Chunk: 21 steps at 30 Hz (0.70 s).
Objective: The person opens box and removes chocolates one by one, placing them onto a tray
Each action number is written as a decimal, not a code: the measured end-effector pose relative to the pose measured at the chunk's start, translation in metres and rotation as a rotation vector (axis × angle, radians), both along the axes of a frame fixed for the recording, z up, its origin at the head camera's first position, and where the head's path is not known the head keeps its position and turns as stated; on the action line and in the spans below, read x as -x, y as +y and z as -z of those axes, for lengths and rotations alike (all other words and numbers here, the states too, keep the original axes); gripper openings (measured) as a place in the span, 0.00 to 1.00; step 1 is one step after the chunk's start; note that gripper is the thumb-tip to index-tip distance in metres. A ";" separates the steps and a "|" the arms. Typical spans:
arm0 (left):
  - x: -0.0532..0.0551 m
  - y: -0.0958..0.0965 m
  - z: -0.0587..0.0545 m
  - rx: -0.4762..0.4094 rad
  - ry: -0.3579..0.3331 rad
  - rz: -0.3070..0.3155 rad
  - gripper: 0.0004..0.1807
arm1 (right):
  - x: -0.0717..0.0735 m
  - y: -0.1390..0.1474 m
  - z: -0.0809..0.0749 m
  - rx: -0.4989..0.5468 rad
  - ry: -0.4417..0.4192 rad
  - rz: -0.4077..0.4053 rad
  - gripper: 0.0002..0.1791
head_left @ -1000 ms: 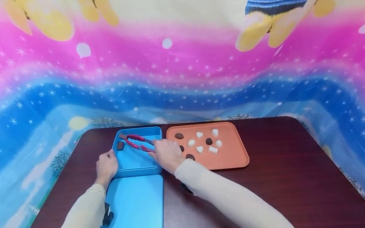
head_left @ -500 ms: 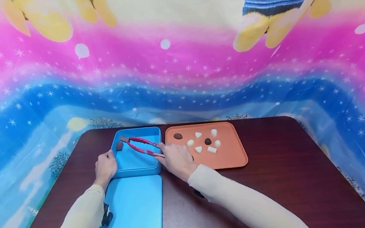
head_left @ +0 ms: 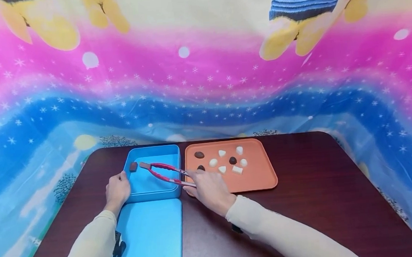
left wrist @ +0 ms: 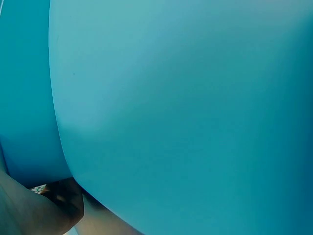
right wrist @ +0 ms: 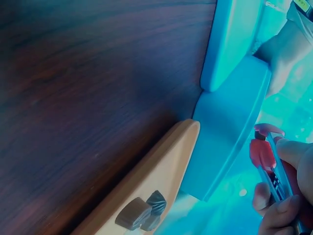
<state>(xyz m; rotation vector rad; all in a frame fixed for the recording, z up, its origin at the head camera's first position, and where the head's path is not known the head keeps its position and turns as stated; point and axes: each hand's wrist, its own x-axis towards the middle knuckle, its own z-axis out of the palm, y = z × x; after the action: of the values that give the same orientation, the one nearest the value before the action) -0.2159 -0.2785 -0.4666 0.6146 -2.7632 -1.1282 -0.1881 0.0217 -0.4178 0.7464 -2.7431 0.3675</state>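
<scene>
In the head view my right hand (head_left: 212, 190) grips a pair of red tongs (head_left: 164, 166) reaching left over the open blue box (head_left: 155, 196). The brownish tong tips are close together inside the box, a little right of a small brown chocolate (head_left: 133, 167) by its left wall. My left hand (head_left: 117, 190) holds that wall from outside, thumb up at the rim. The left wrist view is mostly filled by blue plastic, with part of the hand at lower left. In the right wrist view, thumb and fingers pinch the tongs (right wrist: 263, 152).
Right of the box lies an orange tray (head_left: 257, 181) bearing several white pieces (head_left: 237, 169) and a few brown chocolates (head_left: 199, 155), partly behind my right hand. A flat blue lid (head_left: 145, 238) lies in front of the box, under my left forearm. A printed cloth hangs behind the table.
My right hand has drawn back rightward and toward me, carrying the tong tips away from the brown chocolate. My left hand keeps its hold on the box.
</scene>
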 end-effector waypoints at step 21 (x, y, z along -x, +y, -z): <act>-0.001 0.000 -0.001 -0.013 -0.009 0.009 0.29 | -0.019 0.058 0.003 0.041 0.121 0.056 0.25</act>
<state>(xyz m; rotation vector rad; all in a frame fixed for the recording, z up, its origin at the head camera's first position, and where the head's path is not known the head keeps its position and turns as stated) -0.2152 -0.2790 -0.4653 0.6104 -2.7707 -1.1492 -0.1689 0.0802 -0.4210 0.6577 -2.6287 0.3542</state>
